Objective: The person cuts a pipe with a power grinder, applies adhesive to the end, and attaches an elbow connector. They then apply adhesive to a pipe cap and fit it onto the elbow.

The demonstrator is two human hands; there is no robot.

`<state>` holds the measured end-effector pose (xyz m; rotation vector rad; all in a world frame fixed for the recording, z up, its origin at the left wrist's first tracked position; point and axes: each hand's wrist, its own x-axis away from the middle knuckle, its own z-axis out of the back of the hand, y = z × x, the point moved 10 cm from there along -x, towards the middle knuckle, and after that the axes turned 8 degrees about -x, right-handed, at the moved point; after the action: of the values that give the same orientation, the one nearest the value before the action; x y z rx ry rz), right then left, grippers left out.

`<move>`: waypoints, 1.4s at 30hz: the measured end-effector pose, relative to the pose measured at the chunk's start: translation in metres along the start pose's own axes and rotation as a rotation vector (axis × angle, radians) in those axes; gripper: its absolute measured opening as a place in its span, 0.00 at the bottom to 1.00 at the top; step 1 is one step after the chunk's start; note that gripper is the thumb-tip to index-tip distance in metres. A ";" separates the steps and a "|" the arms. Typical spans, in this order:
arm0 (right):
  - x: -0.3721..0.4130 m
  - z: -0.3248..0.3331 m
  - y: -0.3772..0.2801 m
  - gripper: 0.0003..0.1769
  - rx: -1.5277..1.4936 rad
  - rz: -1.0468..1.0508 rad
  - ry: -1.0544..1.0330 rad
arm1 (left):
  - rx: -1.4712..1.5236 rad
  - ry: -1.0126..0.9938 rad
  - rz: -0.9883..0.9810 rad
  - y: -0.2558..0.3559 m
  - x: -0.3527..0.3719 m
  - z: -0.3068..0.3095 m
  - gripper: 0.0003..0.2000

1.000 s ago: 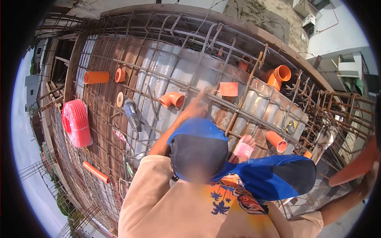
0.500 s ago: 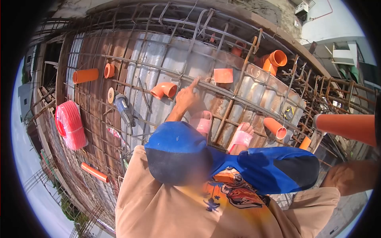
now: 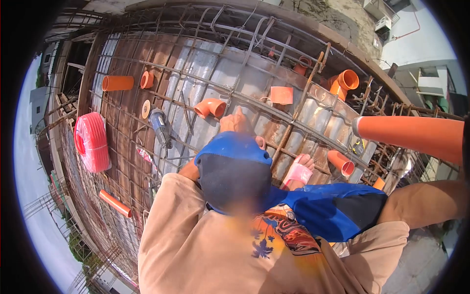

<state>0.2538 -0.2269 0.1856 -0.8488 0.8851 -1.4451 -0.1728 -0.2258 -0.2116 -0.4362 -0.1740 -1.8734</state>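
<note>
My left hand (image 3: 236,123) is just beyond my bent left knee, over the corrugated metal sheet (image 3: 210,61). Its index finger is stretched out and nothing shows in it; the knee covers part of the hand. Close by on its left is an orange pipe elbow (image 3: 210,108). A short orange pipe piece (image 3: 281,95) lies farther off to the right. At the right edge, a long orange pipe (image 3: 413,138) sticks into view above my right forearm. My right hand is outside the frame, so its hold on this pipe cannot be seen.
Crossing rebar (image 3: 259,104) runs over the sheets around my feet. An angle grinder (image 3: 160,127) and a wrapped coil of pink tubing (image 3: 91,142) lie left. An orange branch fitting (image 3: 344,84) and a pipe piece (image 3: 340,163) are on the right.
My left hand has drawn back from the rebar toward my knee. The long orange pipe reaches farther left into view and higher. The head view has shifted slightly.
</note>
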 end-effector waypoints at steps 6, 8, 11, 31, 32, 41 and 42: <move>-0.021 0.011 -0.011 0.33 -0.029 0.081 0.034 | 0.042 0.035 -0.107 0.010 0.004 -0.006 0.35; -0.023 0.017 -0.016 0.32 -0.043 0.098 0.062 | 0.132 0.337 -0.103 -0.026 0.029 0.051 0.36; -0.033 0.020 -0.029 0.31 -0.074 0.142 0.103 | 0.152 0.348 0.402 -0.142 0.039 0.048 0.43; -0.099 0.003 -0.135 0.26 -0.707 0.572 0.488 | 1.436 0.394 0.293 -0.273 0.090 0.217 0.38; -0.097 -0.001 -0.140 0.25 -0.763 0.606 0.518 | 1.472 0.570 0.207 -0.264 0.094 0.270 0.37; -0.086 -0.035 -0.154 0.22 -0.895 0.538 0.482 | 1.582 0.784 -0.571 -0.107 0.074 0.560 0.35; -0.085 -0.035 -0.154 0.23 -0.883 0.537 0.486 | 1.562 0.848 -0.610 -0.082 0.083 0.596 0.35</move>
<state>0.1585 -0.1354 0.3074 -0.7839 2.0261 -0.7500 -0.1470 -0.0748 0.3758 1.5622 -1.1280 -1.7119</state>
